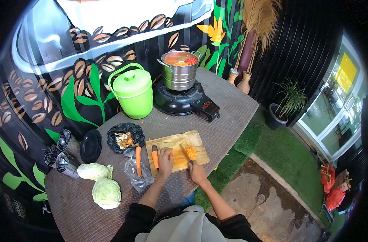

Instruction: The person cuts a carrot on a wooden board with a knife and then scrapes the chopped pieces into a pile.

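A wooden cutting board (176, 140) lies before me on the table. My right hand (198, 173) grips a knife by its handle at the board's front right. Diced carrot (191, 152) is heaped by the blade, which it partly covers. My left hand (165, 162) rests on the board with bent fingers; a bit of orange shows by the fingertips, but what they hold is hidden. Just left of that hand lies a thick carrot piece (155, 158). A whole carrot (138, 160) sits on a clear plastic bag (139, 181) left of the board.
A black bag of peelings (125, 137) sits behind the carrot. Two cabbages (107, 193), utensil holders (67, 165) and black plates (91, 146) stand left. Behind are a green lidded bucket (132, 94) and a steel pot (178, 76) on a black stove (178, 101).
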`<act>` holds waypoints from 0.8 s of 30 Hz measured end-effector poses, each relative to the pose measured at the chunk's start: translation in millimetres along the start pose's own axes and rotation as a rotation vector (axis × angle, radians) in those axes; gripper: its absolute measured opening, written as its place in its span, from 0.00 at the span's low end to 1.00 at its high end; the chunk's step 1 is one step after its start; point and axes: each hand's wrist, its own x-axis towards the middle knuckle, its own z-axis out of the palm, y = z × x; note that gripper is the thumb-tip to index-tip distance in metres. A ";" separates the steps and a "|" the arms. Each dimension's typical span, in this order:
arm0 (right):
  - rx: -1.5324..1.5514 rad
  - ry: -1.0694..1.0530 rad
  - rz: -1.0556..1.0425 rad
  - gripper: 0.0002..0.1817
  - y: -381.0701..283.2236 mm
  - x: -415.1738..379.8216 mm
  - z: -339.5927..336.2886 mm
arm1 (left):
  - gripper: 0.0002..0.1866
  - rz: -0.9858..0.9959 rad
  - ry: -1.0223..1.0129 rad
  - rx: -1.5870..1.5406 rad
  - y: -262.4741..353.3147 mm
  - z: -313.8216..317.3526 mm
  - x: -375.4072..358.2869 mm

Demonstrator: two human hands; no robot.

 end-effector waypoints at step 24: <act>-0.066 -0.019 0.057 0.22 -9.5 -4.2 -7.0 | 0.18 -0.135 -0.317 -0.019 -28.7 33.3 12.1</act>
